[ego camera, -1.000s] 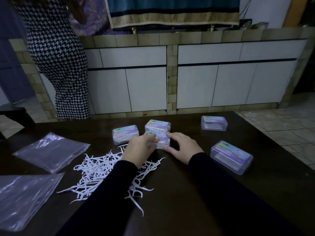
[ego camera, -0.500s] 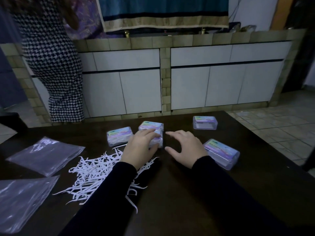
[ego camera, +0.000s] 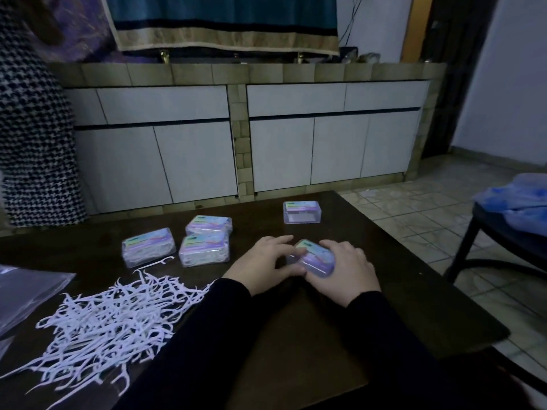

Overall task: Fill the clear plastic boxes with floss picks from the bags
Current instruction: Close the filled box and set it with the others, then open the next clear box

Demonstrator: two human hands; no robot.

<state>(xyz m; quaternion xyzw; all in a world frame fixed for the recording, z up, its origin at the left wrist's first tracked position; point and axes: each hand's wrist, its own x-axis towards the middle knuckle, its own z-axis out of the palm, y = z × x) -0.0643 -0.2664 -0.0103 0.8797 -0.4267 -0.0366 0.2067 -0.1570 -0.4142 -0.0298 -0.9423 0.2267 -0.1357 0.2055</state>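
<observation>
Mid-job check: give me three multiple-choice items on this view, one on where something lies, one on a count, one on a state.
1. Where does the loose pile of floss picks lie on the table?
A. to the person's left, near the front edge
B. at the far right corner
C. inside an open box

2. How many clear plastic boxes are in view?
A. three
B. five
C. seven

3. What are the hands doing?
A. both rest flat on the bare table
B. both are on one box
C. each holds another box

Key: 1 A, the pile spreads left of the left sleeve. 2 B, three grouped, one far, one under the hands. 3 B, left hand and right hand grip the near box.
</observation>
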